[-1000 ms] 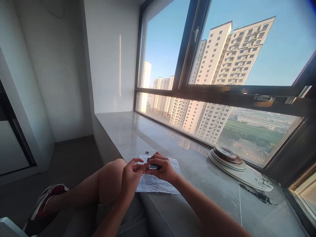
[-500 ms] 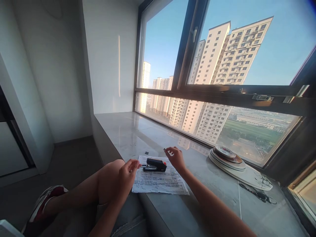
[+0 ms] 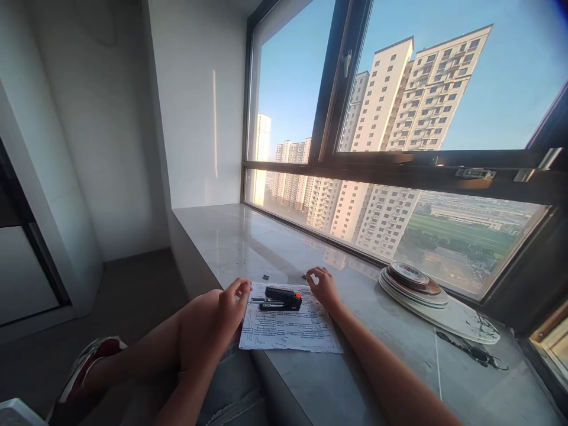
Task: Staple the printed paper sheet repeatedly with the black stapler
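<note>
A black stapler (image 3: pixel 281 299) with an orange-red part at its right end lies on printed paper (image 3: pixel 293 337). Its metal tray sticks out to the left. My left hand (image 3: pixel 234 299) is curled closed beside the paper's left edge, just off the tray's end, with nothing visible in it. Beyond the paper's upper right corner, my right hand (image 3: pixel 325 288) pinches thumb and finger together at a tiny dark piece (image 3: pixel 304 276), which looks like a strip of staples. Another small dark strip (image 3: pixel 265 277) lies on the sill behind the stapler.
The grey stone windowsill (image 3: pixel 213 236) runs along the window. To the right stands a stack of round plates or mats (image 3: pixel 410 284) on an oval white board (image 3: pixel 477 328). Dark sunglasses or a similar item (image 3: pixel 477 353) lie in front. My bent knee (image 3: pixel 199 313) is beside the sill's edge.
My left hand has let go of the stapler's metal tray and drawn back slightly. My right hand has shifted a little right and down with the tiny dark piece at its fingertips.
</note>
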`<state>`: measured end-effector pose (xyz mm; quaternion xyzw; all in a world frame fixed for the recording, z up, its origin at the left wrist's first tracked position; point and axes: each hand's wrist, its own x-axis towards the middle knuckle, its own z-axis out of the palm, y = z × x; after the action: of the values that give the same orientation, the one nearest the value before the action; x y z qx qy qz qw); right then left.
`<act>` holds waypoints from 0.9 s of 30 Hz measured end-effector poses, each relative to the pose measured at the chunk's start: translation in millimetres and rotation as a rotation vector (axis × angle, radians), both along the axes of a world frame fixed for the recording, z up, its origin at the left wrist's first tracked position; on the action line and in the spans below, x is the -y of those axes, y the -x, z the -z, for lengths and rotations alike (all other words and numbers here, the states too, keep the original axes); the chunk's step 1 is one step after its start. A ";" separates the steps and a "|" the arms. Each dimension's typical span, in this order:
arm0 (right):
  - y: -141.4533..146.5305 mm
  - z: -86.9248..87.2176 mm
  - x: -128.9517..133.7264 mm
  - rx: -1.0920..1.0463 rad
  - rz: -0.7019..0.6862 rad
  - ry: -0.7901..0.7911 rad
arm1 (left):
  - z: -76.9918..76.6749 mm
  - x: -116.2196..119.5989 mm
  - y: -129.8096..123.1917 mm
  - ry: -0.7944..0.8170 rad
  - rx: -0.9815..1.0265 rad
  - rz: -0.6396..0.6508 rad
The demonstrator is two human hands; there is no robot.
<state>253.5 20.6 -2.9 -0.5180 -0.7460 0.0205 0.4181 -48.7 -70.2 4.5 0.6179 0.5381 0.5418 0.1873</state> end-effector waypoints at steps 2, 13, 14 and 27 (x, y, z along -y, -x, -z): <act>7.8 -8.6 10.8 -0.075 -0.185 -0.017 | -4.5 -31.5 1.5 -0.034 -0.153 0.051; 46.2 -12.0 41.8 0.144 -0.645 0.215 | 9.3 -120.0 -13.1 0.061 -0.458 0.271; 45.6 -12.2 41.5 0.146 -0.644 0.212 | 9.6 -117.4 -12.8 0.061 -0.453 0.252; 45.3 -16.2 42.8 0.146 -0.651 0.182 | 17.4 -54.2 6.4 0.111 0.115 0.313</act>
<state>208.2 -22.3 13.4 -0.2882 -0.8952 0.1818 0.2872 -55.0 -16.0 -12.9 0.6508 0.4528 0.5099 0.3338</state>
